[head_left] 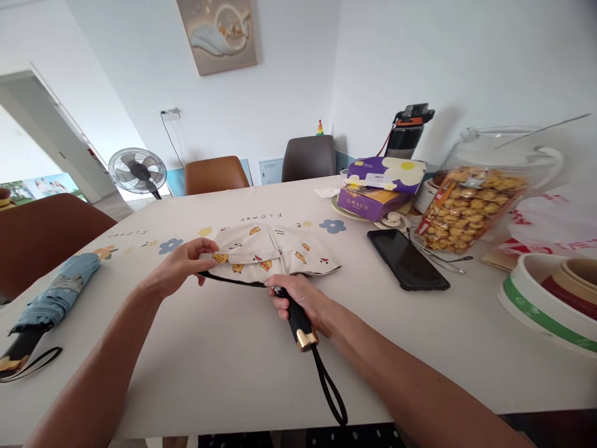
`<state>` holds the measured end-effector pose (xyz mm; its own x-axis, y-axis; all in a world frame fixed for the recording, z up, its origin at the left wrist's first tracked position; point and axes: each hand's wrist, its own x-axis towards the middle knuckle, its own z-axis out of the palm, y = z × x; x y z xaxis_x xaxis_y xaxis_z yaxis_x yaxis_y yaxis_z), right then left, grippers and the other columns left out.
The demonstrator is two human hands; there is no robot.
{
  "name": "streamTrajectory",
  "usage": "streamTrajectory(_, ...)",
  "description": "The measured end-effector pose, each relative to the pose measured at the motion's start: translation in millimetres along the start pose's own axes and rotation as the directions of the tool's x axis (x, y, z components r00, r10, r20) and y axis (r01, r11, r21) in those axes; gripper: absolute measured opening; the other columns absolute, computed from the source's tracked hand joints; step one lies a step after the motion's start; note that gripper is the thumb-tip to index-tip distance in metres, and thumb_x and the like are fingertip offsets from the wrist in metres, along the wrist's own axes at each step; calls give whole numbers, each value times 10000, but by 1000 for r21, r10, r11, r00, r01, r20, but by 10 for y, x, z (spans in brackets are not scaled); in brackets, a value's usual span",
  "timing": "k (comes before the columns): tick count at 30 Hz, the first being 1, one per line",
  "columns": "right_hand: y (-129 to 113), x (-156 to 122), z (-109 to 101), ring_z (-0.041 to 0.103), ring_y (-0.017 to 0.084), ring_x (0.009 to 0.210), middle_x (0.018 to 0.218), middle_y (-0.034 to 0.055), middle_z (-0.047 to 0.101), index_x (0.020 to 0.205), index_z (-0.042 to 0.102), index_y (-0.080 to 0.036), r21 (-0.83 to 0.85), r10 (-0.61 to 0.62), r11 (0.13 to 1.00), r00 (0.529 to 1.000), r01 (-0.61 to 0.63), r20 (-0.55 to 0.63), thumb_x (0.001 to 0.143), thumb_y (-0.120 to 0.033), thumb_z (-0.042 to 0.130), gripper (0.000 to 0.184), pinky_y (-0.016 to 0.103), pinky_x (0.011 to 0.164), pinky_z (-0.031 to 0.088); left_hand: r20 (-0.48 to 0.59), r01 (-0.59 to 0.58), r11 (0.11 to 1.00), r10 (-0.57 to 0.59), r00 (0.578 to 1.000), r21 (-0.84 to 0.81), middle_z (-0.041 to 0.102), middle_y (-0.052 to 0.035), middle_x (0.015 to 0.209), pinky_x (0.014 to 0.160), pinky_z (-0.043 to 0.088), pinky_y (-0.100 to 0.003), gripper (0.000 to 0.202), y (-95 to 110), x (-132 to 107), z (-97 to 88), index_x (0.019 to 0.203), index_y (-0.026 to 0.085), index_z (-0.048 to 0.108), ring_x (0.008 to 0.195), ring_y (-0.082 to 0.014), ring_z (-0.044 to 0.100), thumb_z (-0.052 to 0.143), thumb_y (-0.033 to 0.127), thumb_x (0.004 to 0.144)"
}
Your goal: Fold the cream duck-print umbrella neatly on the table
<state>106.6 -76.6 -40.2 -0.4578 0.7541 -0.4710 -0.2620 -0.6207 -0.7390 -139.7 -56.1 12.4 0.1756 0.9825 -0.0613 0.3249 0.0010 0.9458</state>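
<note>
A white folding umbrella [303,252] printed with yellow cartoon figures lies on the table, its canopy loose and partly spread. Its black handle [298,317] has a gold end and a black wrist loop pointing toward me. My right hand [298,295] is closed around the top of the handle, close to the canopy's black-lined edge. At the canopy's left side, my left hand [189,261] pinches the end of a cloth strap [242,258] that stretches across the fabric. A furled blue umbrella [63,289] rests at the far left.
On the right lie a black phone [405,258] and glasses [443,260]. Beyond them are a purple tissue pack [385,174], a dark bottle [408,134], a bag of walnuts [471,211] and a clear pitcher [504,152]. Tape rolls [536,305] sit at the right edge. Chairs [217,175] surround the table.
</note>
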Motion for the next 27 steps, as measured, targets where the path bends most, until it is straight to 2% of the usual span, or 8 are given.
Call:
streamTrajectory(5, -8, -17, 0, 330, 35, 353, 526, -42, 425, 628, 472, -151, -35, -10, 999, 1000, 9, -30, 681, -169, 593, 133, 183, 307, 346, 124, 119, 985, -135, 983, 128, 562, -8, 701, 588, 511, -288, 318, -85, 24, -107, 959, 204, 591, 632, -148, 551, 677, 293, 666)
streamTrajectory(11, -30, -9, -13, 323, 37, 352, 516, -43, 435, 611, 460, -159, -52, -72, 996, 994, 68, -76, 647, -159, 596, 141, 187, 307, 347, 225, 215, 951, -264, 938, 223, 576, -22, 647, 586, 488, -283, 296, -175, 42, -256, 936, 214, 627, 623, -167, 561, 647, 373, 687)
streamTrajectory(15, -60, -22, -12, 311, 44, 346, 452, -54, 383, 580, 445, -164, -88, -74, 994, 994, 67, -79, 646, -160, 586, 156, 193, 310, 348, -109, 284, 911, -263, 959, 298, 647, -67, 820, 591, 472, -284, 349, -323, 122, -400, 941, 205, 629, 661, -183, 591, 639, 417, 663)
streamTrajectory(17, -62, -37, -1, 315, 46, 347, 449, -53, 383, 577, 439, -166, -99, -68, 993, 995, 60, -73, 634, -153, 587, 160, 197, 309, 347, -369, 317, 869, -172, 913, 380, 653, -73, 903, 592, 462, -304, 350, -378, 172, -404, 954, 215, 626, 633, -183, 588, 616, 419, 670)
streamTrajectory(19, -56, -55, 16, 318, 47, 350, 461, -50, 396, 576, 430, -169, -114, -68, 992, 995, 60, -66, 620, -144, 588, 166, 201, 305, 348, -536, 291, 832, 8, 844, 471, 653, -63, 941, 615, 455, -324, 296, -381, 203, -304, 931, 230, 632, 638, -189, 587, 585, 397, 691)
streamTrajectory(21, -46, -69, 36, 323, 49, 355, 474, -48, 402, 574, 418, -174, -137, -73, 989, 995, 64, -61, 607, -130, 584, 175, 203, 300, 350, -568, 157, 837, 205, 797, 523, 656, -44, 942, 682, 457, -331, 225, -340, 211, -78, 900, 237, 634, 732, -200, 598, 538, 354, 732)
streamTrajectory(24, -20, -70, 58, 329, 55, 357, 470, -53, 396, 576, 406, -181, -164, -83, 984, 995, 73, -57, 595, -117, 579, 185, 206, 293, 352, -499, -184, 866, 428, 753, 466, 649, -31, 956, 797, 452, -312, 215, -281, 210, 424, 917, 225, 609, 884, -179, 600, 436, 298, 810)
streamTrajectory(27, 12, -57, 73, 320, 62, 335, 417, -59, 378, 574, 404, -185, -187, -77, 980, 996, 66, -52, 608, -124, 555, 167, 208, 291, 345, -329, -385, 779, 578, 746, 495, 589, -73, 1123, 935, 403, -357, 290, -305, 254, 904, 1072, 215, 567, 1080, -191, 527, 399, 302, 852)
